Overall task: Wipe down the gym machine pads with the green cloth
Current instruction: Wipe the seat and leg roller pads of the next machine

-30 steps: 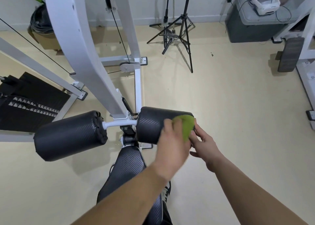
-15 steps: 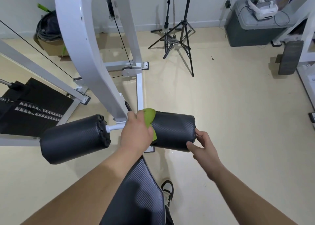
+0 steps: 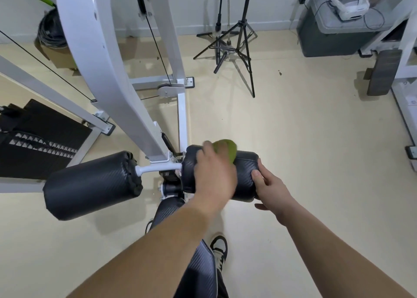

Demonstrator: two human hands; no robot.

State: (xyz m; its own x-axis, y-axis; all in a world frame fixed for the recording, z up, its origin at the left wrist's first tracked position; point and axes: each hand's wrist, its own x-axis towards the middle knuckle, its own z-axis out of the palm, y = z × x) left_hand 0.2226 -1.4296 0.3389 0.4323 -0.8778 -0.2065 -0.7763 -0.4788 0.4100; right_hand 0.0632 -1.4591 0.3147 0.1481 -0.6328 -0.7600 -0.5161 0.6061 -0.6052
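Left hand (image 3: 214, 173) clutches, blurred; right hand (image 3: 270, 187) grips.

Two roller pads: left roller pad (image 3: 92, 184), right roller pad (image 3: 246, 170). One seat pad (image 3: 200, 275). One green cloth (image 3: 226, 148). Two hands: left hand (image 3: 214, 175), right hand (image 3: 270, 187). One shoe (image 3: 219, 249). Two stands: tripod (image 3: 243, 25), microphone stand (image 3: 219, 11). One grey bin (image 3: 334, 38). One headset (image 3: 347, 1). One cardboard box (image 3: 61, 58). One coil of cable (image 3: 50, 31).
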